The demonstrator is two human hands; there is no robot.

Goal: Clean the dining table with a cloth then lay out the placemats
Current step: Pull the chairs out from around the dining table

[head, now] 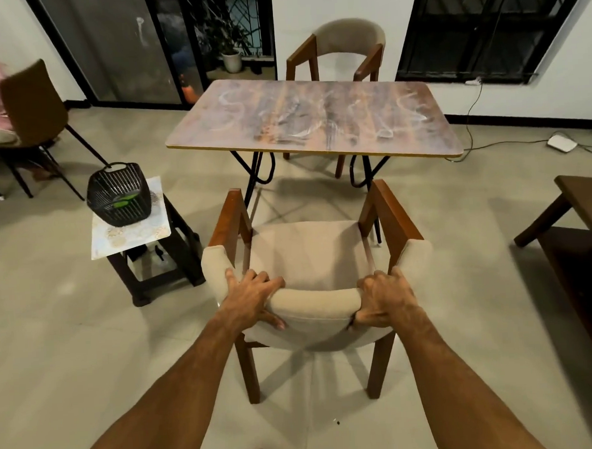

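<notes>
Beige padded chair [310,254]: stood on the floor just short of the worktop, seat facing it, with brown wooden arms and legs.
Left hand [248,297]: gripped the left part of the chair's curved backrest, fingers [270,281] curled over the top, thumb against the rear face.
Right hand [384,298]: gripped the right part of the same backrest, fingers [369,283] wrapped over the top edge.
Worktop [313,120]: wood-patterned, beyond the held chair and apart from it, streaked with whitish smears and squiggles.
Second chair [347,43]: placed at the worktop's far side, near the wall.
Black basket [118,196]: rested on a patterned mat [130,234] atop a dark stool [183,257], left of the held chair; green item inside, nature not determinable.
Patterned mat: lay flat, overhanging the stool's edges.
</notes>
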